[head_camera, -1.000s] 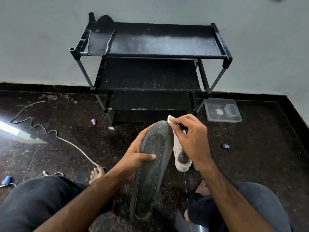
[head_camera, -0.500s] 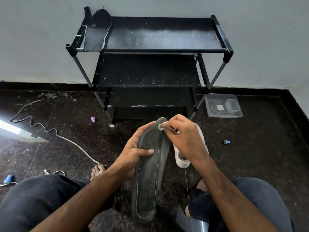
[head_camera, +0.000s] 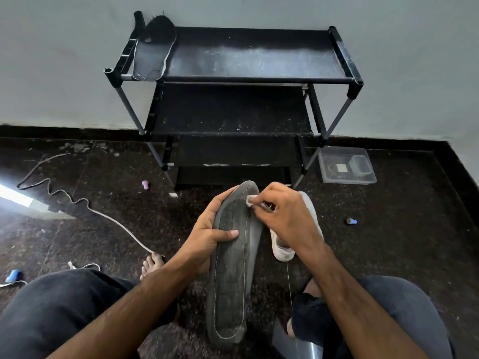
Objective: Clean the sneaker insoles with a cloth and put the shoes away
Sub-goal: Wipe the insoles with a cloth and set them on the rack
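Observation:
My left hand [head_camera: 210,235] grips a long dark grey insole [head_camera: 233,275] by its left edge, thumb across its face, holding it upright between my knees. My right hand [head_camera: 283,216] pinches a small white cloth [head_camera: 252,200] against the insole's upper right edge near the toe. A white sneaker [head_camera: 309,221] lies on the floor behind my right hand, mostly hidden by it. A second dark insole [head_camera: 153,51] rests on the left end of the black shoe rack's [head_camera: 259,63] top shelf.
The rack stands against the grey wall, with lower shelves beneath. A clear plastic box [head_camera: 347,165] sits on the floor to its right. A white cord [head_camera: 77,200] snakes over the dark floor at left. Small caps [head_camera: 351,221] lie about. My bare foot [head_camera: 153,264] is on the floor.
My right hand with the cloth has slid from above the insole's tip down onto its upper right edge. The left hand keeps its grip.

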Motion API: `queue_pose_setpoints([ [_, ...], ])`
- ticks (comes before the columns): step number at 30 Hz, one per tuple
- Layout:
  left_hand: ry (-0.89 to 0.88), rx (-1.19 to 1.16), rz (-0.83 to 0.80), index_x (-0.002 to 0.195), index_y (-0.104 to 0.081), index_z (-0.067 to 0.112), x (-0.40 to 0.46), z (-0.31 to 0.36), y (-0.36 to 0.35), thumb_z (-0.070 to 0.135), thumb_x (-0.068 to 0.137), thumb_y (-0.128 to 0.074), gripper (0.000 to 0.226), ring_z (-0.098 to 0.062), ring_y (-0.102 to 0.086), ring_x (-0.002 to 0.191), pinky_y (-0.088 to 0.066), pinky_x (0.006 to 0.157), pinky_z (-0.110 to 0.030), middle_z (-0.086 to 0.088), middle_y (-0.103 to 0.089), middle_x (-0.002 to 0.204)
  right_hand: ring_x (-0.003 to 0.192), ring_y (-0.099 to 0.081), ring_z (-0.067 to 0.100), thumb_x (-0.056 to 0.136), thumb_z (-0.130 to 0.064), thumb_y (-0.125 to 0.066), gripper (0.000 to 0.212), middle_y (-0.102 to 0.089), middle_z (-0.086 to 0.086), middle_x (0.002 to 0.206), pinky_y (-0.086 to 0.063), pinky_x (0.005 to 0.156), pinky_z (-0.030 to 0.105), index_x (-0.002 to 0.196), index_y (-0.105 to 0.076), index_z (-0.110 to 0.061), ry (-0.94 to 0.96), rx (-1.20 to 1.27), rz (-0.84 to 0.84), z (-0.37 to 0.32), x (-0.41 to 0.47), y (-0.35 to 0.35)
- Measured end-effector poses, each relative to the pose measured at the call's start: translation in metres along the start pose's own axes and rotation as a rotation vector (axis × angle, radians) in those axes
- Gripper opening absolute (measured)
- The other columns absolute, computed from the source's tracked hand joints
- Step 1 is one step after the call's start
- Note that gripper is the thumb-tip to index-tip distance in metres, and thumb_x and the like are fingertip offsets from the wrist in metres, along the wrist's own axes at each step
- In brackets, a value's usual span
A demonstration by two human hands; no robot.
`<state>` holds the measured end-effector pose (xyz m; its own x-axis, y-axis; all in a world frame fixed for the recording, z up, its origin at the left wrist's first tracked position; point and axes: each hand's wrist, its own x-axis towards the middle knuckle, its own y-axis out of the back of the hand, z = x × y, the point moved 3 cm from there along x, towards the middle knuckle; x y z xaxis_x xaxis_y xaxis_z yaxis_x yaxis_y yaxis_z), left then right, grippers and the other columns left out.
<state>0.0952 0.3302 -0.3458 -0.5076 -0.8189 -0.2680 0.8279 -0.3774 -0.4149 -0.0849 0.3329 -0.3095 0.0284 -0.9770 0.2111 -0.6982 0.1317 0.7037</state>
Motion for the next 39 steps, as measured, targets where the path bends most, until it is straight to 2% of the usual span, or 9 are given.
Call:
queue_pose_setpoints([
  [3,-0.006,0.025,0.007,0.146,-0.047,0.029,0.0,0.0,0.0,-0.026,0.083,-0.052,0.084,-0.025,-0.06,0.125,-0.058,0.089,-0.036,-0.002,-0.058,0.143,0.075,-0.065,0.006,0.086,-0.012,-0.08,0.007,-0.065,-0.006,0.087,-0.058,0.07,0.032,0.093,-0.08,-0.013,-0.108,-0.088,0.096,0.013,0.0,0.01],
  [6,-0.035,0.026,0.05,0.145,-0.047,0.031,0.002,0.003,0.002,-0.026,0.082,-0.054,0.085,-0.025,-0.06,0.125,-0.058,0.086,-0.035,-0.001,-0.06,0.141,0.08,-0.066,0.006,0.087,-0.011,-0.08,0.01,-0.066,-0.008,0.089,-0.056,0.072,0.02,0.096,-0.079,-0.013,-0.083,0.034,0.161,0.002,-0.002,0.021],
  [10,-0.069,-0.016,0.087,0.146,-0.047,0.028,0.0,0.004,0.005,-0.021,0.078,-0.062,0.085,-0.028,-0.061,0.123,-0.06,0.087,-0.038,-0.004,-0.061,0.14,0.084,-0.066,0.009,0.086,-0.012,-0.081,0.011,-0.067,-0.006,0.091,-0.055,0.075,0.022,0.097,-0.08,-0.013,0.116,0.145,-0.259,-0.023,-0.008,-0.004],
  [12,-0.063,-0.033,0.081,0.145,-0.047,0.027,0.0,0.002,0.006,-0.026,0.08,-0.056,0.084,-0.028,-0.063,0.12,-0.061,0.086,-0.038,-0.007,-0.062,0.139,0.084,-0.065,0.007,0.086,-0.012,-0.08,0.009,-0.065,-0.007,0.09,-0.055,0.075,0.022,0.095,-0.08,-0.014,0.127,0.108,-0.307,-0.018,-0.008,-0.014],
  [15,-0.032,-0.014,0.056,0.144,-0.049,0.028,0.001,0.0,0.005,-0.028,0.082,-0.05,0.084,-0.025,-0.066,0.114,-0.061,0.082,-0.037,-0.006,-0.063,0.137,0.081,-0.063,0.004,0.087,-0.014,-0.079,0.007,-0.063,-0.007,0.088,-0.053,0.073,0.017,0.094,-0.081,-0.016,0.028,0.073,-0.143,-0.001,0.0,-0.005],
  [20,-0.015,0.041,0.055,0.143,-0.05,0.031,0.0,0.001,0.001,-0.027,0.082,-0.052,0.084,-0.02,-0.064,0.119,-0.058,0.084,-0.032,0.002,-0.064,0.135,0.078,-0.063,0.004,0.087,-0.011,-0.079,0.013,-0.062,-0.009,0.089,-0.055,0.072,0.021,0.1,-0.08,-0.013,-0.049,-0.06,0.087,0.005,-0.003,0.013],
  [26,-0.004,0.042,-0.043,0.15,-0.042,0.019,-0.003,0.001,-0.008,-0.031,0.081,-0.05,0.085,-0.025,-0.062,0.122,-0.058,0.09,-0.036,-0.01,-0.059,0.141,0.092,-0.066,0.008,0.088,-0.008,-0.078,0.017,-0.067,-0.004,0.099,-0.057,0.081,0.026,0.105,-0.079,-0.012,0.153,0.094,-0.096,-0.029,-0.007,-0.011],
  [35,0.057,0.05,-0.093,0.146,-0.047,0.026,-0.004,-0.009,-0.009,-0.02,0.078,-0.059,0.082,-0.025,-0.06,0.125,-0.057,0.093,-0.042,-0.007,-0.059,0.141,0.08,-0.065,0.004,0.087,-0.007,-0.078,0.011,-0.067,-0.007,0.087,-0.056,0.073,0.027,0.095,-0.08,-0.014,-0.183,-0.003,0.189,0.013,-0.001,0.018],
  [39,0.078,0.052,0.025,0.135,-0.055,0.027,-0.001,-0.011,-0.001,-0.014,0.076,-0.063,0.072,-0.024,-0.067,0.11,-0.059,0.08,-0.039,-0.008,-0.068,0.124,0.082,-0.065,0.005,0.092,-0.011,-0.076,0.011,-0.065,-0.006,0.091,-0.051,0.072,0.012,0.102,-0.078,-0.012,-0.082,0.006,0.288,-0.009,-0.003,0.021],
])
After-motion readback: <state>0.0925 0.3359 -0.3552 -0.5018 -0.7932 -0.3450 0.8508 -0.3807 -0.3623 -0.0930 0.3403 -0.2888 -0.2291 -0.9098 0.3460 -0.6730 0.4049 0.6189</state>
